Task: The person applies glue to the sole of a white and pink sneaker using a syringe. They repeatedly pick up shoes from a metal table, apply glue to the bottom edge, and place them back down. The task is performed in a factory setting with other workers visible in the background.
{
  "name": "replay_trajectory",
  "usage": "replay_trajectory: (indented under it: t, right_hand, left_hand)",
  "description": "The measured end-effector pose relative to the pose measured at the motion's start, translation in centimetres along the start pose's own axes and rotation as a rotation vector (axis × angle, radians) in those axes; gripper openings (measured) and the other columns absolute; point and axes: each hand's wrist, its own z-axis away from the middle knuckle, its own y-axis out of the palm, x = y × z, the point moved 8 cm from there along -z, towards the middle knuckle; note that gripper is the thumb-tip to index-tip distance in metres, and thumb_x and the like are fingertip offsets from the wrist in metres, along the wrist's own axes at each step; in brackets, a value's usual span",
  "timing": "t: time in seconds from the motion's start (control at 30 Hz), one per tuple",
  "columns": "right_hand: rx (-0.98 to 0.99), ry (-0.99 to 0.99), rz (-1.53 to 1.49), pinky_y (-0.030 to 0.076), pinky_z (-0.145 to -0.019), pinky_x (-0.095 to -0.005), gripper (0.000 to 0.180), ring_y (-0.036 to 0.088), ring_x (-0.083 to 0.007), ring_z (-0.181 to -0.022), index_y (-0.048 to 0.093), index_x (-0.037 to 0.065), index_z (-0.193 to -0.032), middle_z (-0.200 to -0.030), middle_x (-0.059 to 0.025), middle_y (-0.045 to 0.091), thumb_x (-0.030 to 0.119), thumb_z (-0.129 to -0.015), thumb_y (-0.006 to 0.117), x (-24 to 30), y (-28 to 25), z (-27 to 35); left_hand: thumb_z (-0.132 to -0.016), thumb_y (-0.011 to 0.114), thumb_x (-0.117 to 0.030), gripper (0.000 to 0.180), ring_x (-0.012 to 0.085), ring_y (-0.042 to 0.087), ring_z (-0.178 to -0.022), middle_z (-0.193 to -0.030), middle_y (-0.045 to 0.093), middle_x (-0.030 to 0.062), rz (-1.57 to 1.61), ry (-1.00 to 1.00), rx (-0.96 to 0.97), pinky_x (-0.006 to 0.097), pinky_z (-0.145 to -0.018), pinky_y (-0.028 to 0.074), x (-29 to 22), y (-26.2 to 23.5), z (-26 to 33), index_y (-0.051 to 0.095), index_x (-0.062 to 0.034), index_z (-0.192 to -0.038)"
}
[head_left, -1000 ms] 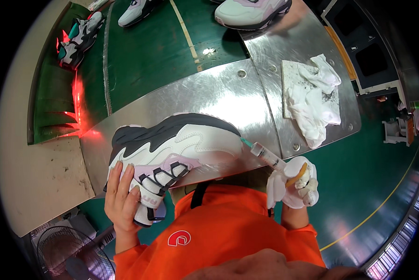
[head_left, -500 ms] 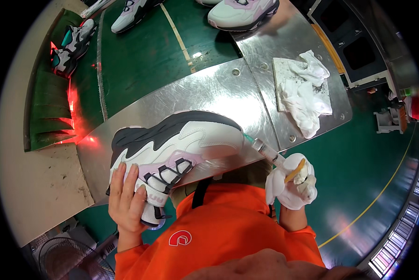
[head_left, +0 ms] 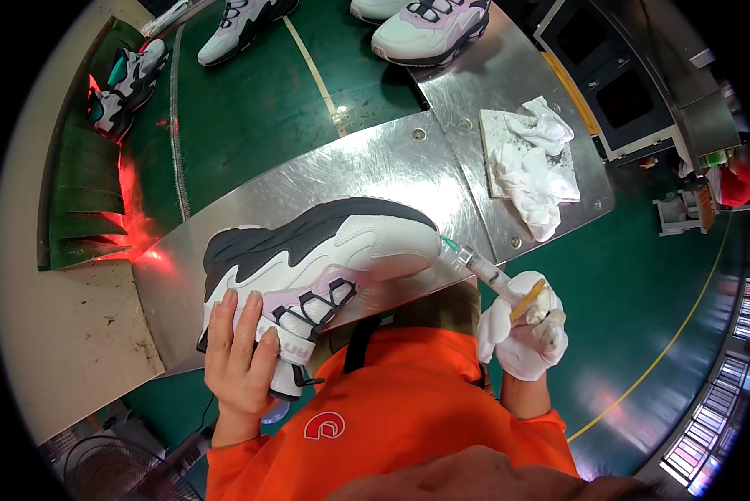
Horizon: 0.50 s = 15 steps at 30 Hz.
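A white sneaker (head_left: 375,250) with lilac panels, dark laces and a black sole lies on its side above the metal table edge, toe to the right. My bare left hand (head_left: 240,355) grips it around the tongue and collar. In a white glove, my right hand (head_left: 525,334) is closed on a clear syringe (head_left: 485,271). Its green needle tip (head_left: 449,243) is at the toe, by the edge between upper and sole; whether it touches I cannot tell. A thin tan stick (head_left: 528,301) and a crumpled white wad (head_left: 549,327) are also in that hand.
A green conveyor belt (head_left: 250,108) carries several sneakers (head_left: 433,33) beyond the metal plate (head_left: 367,154). White rags (head_left: 532,171) lie on a stained pad at the right. Red light glows beside a flap curtain (head_left: 78,192) at left. A fan (head_left: 116,476) stands lower left.
The sneaker has shifted slightly right along with my left hand. The syringe has moved a little with it, its tip staying by the toe. The view has turned slightly.
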Motion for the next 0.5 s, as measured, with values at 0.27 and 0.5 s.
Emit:
replay_trajectory:
  t: [0.27,0.5]
  right_hand:
    - [-0.005,0.049,0.16,0.055,-0.052,-0.0396,0.066,0.067,-0.0361,-0.062,0.051,-0.012,-0.117,-0.077,-0.0255,0.063,0.033,-0.078,0.079,0.8,1.9,-0.2]
    - [-0.022,0.053,0.358,0.056,-0.057,-0.0341,0.045,0.068,-0.0292,-0.066,0.055,-0.012,-0.112,-0.073,-0.0211,0.064,0.011,-0.077,0.072,1.7,4.0,-0.4]
  left_hand:
    - [-0.089,0.061,-0.008,0.024,0.0488,0.057,-0.117,-0.124,0.063,0.0244,0.024,-0.001,-0.002,0.057,-0.094,0.049,-0.1,-0.1,0.1,0.054,-0.0056,-0.111]
    - [-0.088,0.061,-0.007,0.022,0.0486,0.058,-0.117,-0.122,0.064,0.0238,0.013,-0.003,-0.013,0.057,-0.094,0.05,-0.2,-0.2,0.3,0.055,-0.0057,-0.109]
